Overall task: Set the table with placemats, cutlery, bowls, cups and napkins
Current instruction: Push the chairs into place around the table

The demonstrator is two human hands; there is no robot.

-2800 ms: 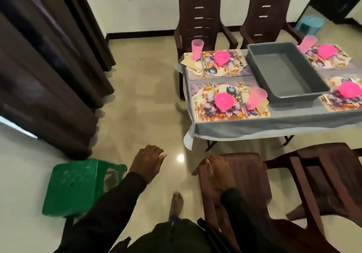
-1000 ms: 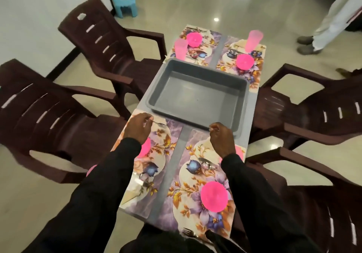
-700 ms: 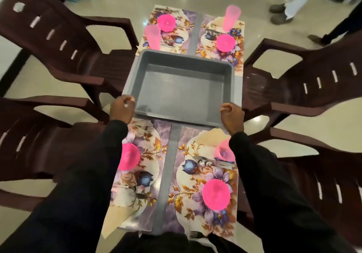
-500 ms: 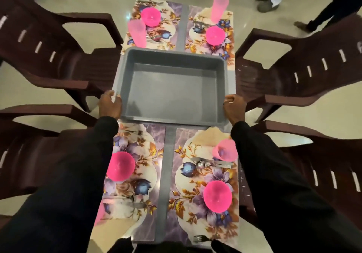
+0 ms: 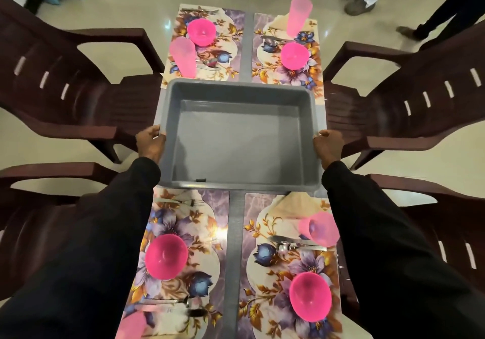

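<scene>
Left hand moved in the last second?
Yes. The left hand went forward off the near-left placemat and now grips the grey tub at its left rim.

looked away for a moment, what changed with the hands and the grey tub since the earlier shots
The person walked to the end of the table. The left hand and right hand, free at first, reached the near edge of the grey tub, then slid outward and now grip its side rims. The tub has not visibly shifted between the placemats; bowls and cups stayed put.
</scene>
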